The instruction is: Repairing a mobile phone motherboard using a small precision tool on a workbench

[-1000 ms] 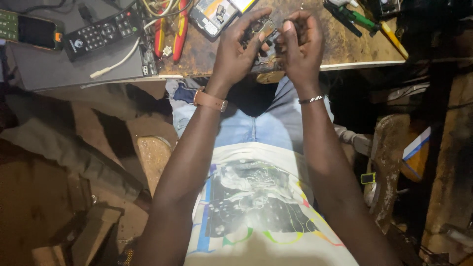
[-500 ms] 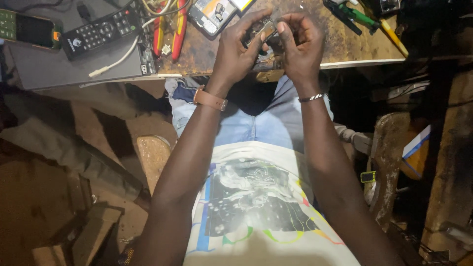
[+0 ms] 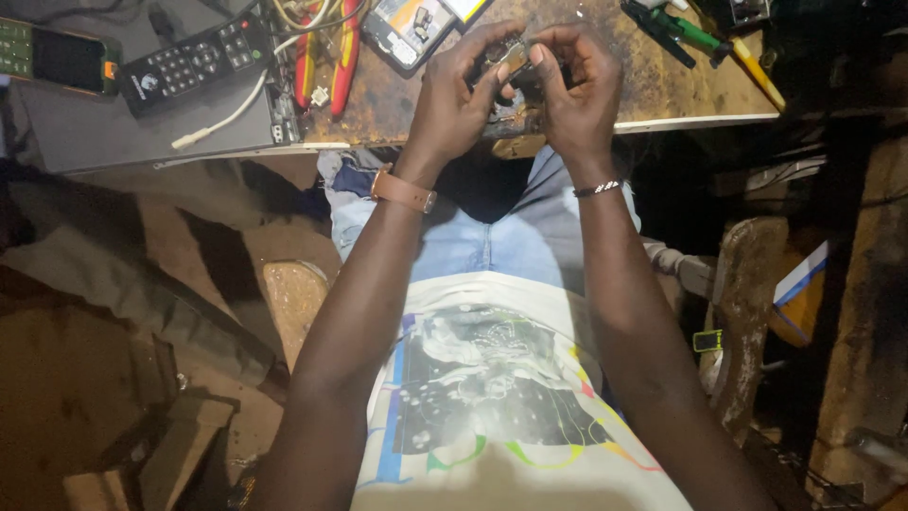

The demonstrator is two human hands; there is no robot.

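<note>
two hands, left hand [image 3: 452, 104] and right hand [image 3: 577, 95], each grip clamped on a small gadget [image 3: 511, 68], steadying it above the bench [image 3: 605, 114]; remote [image 3: 194, 59] at ten o'clock.

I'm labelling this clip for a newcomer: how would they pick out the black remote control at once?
Start at the worn wooden workbench along the top, then go to its left end, where a flat grey slab lies. The black remote control rests slanted on that slab, right of the green-keyed phone; alone there, it shows rows of pale buttons.
</note>
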